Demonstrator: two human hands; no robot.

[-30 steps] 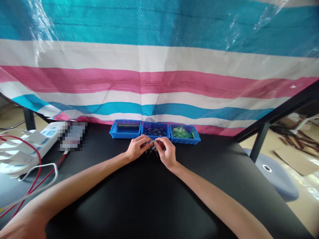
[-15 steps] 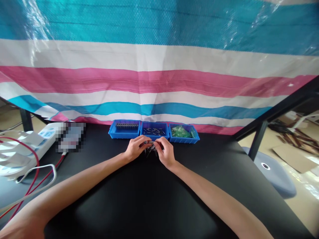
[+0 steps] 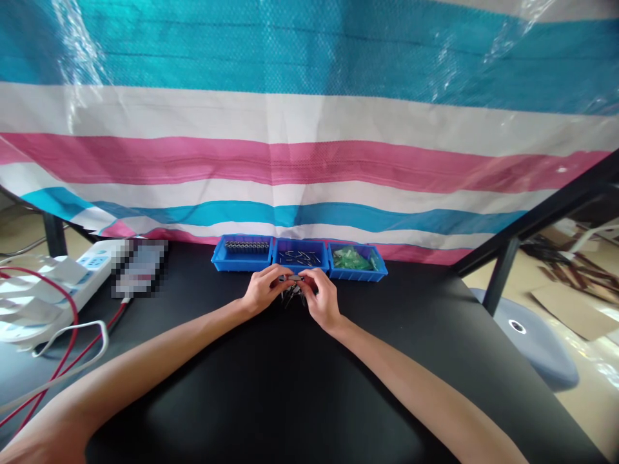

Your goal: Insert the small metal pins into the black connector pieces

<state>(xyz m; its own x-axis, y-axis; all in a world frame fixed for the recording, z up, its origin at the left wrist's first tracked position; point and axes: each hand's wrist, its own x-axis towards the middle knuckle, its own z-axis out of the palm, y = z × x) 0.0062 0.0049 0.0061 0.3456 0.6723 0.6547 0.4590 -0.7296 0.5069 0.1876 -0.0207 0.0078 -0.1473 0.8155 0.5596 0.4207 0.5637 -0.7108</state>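
My left hand (image 3: 262, 289) and my right hand (image 3: 322, 298) meet over the black table, in front of the bins. Between their closed fingertips is a small grey metal piece (image 3: 294, 278), its ends partly covered by the fingers. Thin shiny metal pieces (image 3: 291, 295) show just below it; too small to tell whether they lie on the table or hang from the fingers. Directly behind my hands stands the middle blue bin (image 3: 290, 263), with several thin metal pins inside. The left blue bin (image 3: 242, 265) holds a row of small metal cylinders. Green pieces (image 3: 352, 259) fill the right blue bin (image 3: 358, 275).
A white power strip (image 3: 99, 258) with plugs and red and white cables lies at the left, beside a blurred-out device (image 3: 141, 267). Behind the bins hangs a striped plastic sheet (image 3: 300, 161). A grey stool (image 3: 536, 338) stands past the black table's (image 3: 271, 386) right edge.
Both hands stay together in nearly the same place. The fingers have shifted slightly, and more of the small metal piece shows between them. The whole view has moved a little.
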